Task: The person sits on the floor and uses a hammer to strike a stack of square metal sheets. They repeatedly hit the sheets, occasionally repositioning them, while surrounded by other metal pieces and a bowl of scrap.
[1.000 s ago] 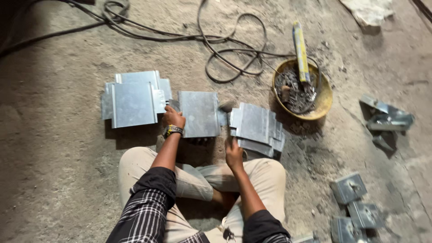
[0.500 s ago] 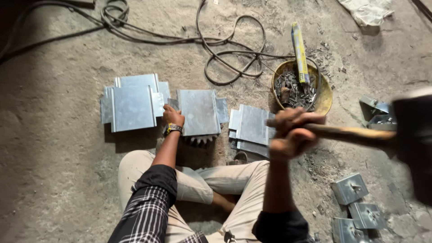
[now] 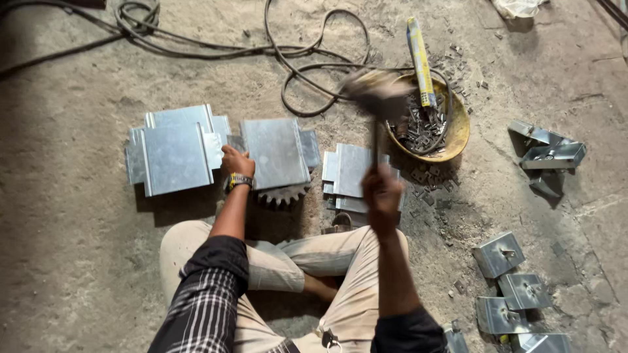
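- My legs (image 3: 307, 268) are folded under me on the concrete floor (image 3: 72, 274), nearest of all, with a checked sleeve on my left arm
- Near right, four small folded metal brackets (image 3: 500, 253) lie in a loose column on the floor
- My right hand (image 3: 383, 193) is up in front of me, fingers wrapped tight round the hammer (image 3: 374, 98) handle; the head is blurred, just above and right of the middle plate
- My left hand (image 3: 237, 162), with a wristband, rests on the left edge of the plate (image 3: 275, 151), fingers curled against it; I cannot tell if they pinch it or only press
- That plate lies flat on a gear (image 3: 282, 195), whose teeth show at its near edge
- Left of it sits a stack of like plates (image 3: 173, 153); right of it another stack (image 3: 353, 173), partly behind my right hand
- Further right, a yellow bowl (image 3: 454, 131) holds small dark metal bits, with a yellow tube (image 3: 420, 62) leaning over its far rim
- Far right, bent metal pieces (image 3: 546, 153) lie in a heap
- Furthest off, black cables (image 3: 294, 59) loop across the floor
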